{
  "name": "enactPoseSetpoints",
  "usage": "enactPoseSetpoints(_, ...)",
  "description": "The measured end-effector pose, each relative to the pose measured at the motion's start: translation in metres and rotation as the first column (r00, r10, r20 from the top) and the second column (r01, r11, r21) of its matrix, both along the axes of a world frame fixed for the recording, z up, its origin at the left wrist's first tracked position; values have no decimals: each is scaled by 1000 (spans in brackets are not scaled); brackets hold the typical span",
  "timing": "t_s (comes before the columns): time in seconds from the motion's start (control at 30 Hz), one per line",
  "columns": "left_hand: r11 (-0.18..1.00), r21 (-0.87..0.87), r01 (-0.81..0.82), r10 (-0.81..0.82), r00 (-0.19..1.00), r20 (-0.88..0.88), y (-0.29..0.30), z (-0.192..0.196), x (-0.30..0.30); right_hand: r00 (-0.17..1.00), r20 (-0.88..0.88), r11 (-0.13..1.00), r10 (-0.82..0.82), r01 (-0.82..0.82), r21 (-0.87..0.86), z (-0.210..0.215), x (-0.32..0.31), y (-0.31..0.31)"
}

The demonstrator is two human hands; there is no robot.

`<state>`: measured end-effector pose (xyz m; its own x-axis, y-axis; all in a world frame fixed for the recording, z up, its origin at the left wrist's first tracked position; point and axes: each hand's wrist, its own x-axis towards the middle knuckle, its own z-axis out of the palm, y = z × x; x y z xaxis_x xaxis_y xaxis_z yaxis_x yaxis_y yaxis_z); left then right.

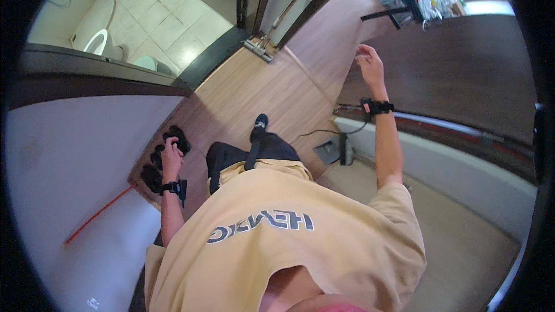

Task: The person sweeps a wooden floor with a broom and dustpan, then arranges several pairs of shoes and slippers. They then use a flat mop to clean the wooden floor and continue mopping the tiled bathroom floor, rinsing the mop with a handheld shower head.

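My left hand (171, 153) hangs low beside the pale wall, fingers loosely bent and apart, and nothing shows in it. Behind it in the picture are several dark shoes (151, 178) on the floor; I cannot see any contact with them. Stretched forward on the right, my right hand (370, 68) has its fingers loosely curled and seems to hold nothing. It is in front of a dark brown wooden panel (445, 63), apparently not touching it. Each wrist wears a black strapped device, the right one (377, 107) with a small orange patch.
A floor-cleaning tool with a long handle (283, 14) leans at the doorway. Left of it lies a tiled bathroom floor (156, 17) with a toilet (99, 41). A grey dustpan-like thing (328, 150) and a dark cable (318, 132) are at right. Cluttered items (430, 0) stand far right.
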<state>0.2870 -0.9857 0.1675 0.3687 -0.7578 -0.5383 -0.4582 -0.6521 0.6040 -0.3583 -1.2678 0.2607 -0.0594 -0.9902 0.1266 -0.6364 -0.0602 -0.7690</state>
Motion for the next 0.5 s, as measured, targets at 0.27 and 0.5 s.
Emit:
enactPoseSetpoints(0.27,947,-243,210,-190,976,102,-178,64,-118,936,-234,900,264,-326,-290,-22,78,-263)
enactPoseSetpoints(0.5,926,-206,316,-323,946,0,-296,39,-190,892,-440,956,107,-214,-200,-82,123,-339)
